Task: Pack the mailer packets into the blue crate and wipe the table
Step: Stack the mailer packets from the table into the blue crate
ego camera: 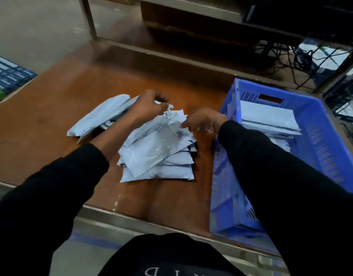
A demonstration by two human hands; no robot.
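On the brown table [52,120], left hand [149,105] and right hand [201,121] each pinch mailer packets [157,154] beside the blue crate [320,136].

Tangled black cables [303,58] far right; metal shelf frame [132,44] behind.

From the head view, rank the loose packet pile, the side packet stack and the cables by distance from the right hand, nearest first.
1. Loose packet pile, touching the right hand, at its left.
2. Side packet stack, farther left, past the left hand.
3. Cables, far back right.
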